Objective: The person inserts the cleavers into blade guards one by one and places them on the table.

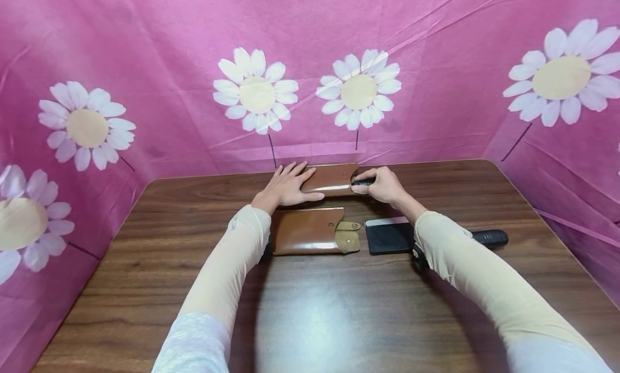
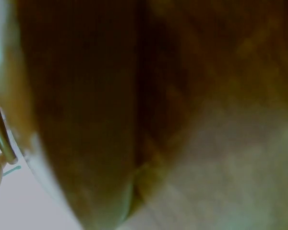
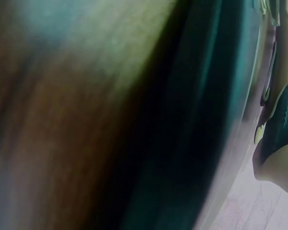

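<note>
A glossy brown leather sheath (image 1: 329, 179) lies at the back of the table. My left hand (image 1: 286, 189) rests on its left end with fingers spread. At the right end my right hand (image 1: 382, 185) grips a black handle (image 1: 363, 182) at the sheath's mouth; what the sheath covers is hidden. The same black handle (image 3: 284, 122) shows between fingers at the right edge of the right wrist view. Closer to me lies a second brown sheath (image 1: 305, 232), its snap strap (image 1: 349, 226) unfastened. The left wrist view is mostly dark blur.
Under my right forearm lies a cleaver-like tool with a broad black blade (image 1: 389, 238) and a black handle (image 1: 490, 238); its middle is hidden. The wood-grain table (image 1: 194, 265) meets a pink cloth (image 1: 184, 93) with white flowers at the back and sides.
</note>
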`<state>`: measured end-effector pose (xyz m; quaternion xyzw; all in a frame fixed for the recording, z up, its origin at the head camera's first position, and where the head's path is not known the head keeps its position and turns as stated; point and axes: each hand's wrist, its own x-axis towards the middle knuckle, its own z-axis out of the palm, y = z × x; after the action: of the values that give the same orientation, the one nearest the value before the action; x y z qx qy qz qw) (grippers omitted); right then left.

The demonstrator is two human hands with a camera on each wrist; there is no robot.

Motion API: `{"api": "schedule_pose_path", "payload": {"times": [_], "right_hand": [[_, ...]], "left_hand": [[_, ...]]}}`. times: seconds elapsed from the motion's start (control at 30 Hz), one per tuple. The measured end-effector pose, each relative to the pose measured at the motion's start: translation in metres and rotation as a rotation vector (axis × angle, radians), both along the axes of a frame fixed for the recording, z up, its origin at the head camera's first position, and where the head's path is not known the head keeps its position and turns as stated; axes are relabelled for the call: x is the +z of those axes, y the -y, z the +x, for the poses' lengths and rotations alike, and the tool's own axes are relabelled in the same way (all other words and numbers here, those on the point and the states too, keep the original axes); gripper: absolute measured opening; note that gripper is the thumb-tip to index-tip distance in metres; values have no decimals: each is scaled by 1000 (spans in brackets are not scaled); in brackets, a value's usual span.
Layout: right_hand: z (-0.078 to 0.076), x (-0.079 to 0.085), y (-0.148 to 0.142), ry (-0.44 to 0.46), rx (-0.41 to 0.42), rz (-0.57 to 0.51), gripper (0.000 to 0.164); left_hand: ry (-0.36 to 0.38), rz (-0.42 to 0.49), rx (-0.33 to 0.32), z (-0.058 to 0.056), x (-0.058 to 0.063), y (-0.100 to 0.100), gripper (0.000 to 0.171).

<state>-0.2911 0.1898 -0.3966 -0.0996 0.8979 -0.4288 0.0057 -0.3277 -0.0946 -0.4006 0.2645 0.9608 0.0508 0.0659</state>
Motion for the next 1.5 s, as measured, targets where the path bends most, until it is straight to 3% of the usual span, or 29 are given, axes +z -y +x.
{"api": "schedule_pose_path", "payload": {"times": [0.73,1.2,1.5], "right_hand": [[-6,-4,4,85,6,-25,33],[-11,2,4,96,38,86,39],[-9,4,2,101,6,16,33]], "left_hand": [[99,-8,20,-1,-2,2,95],[149,4,23,-2,-1,3,94],[152,23,7,-1,2,-1,93]]}}
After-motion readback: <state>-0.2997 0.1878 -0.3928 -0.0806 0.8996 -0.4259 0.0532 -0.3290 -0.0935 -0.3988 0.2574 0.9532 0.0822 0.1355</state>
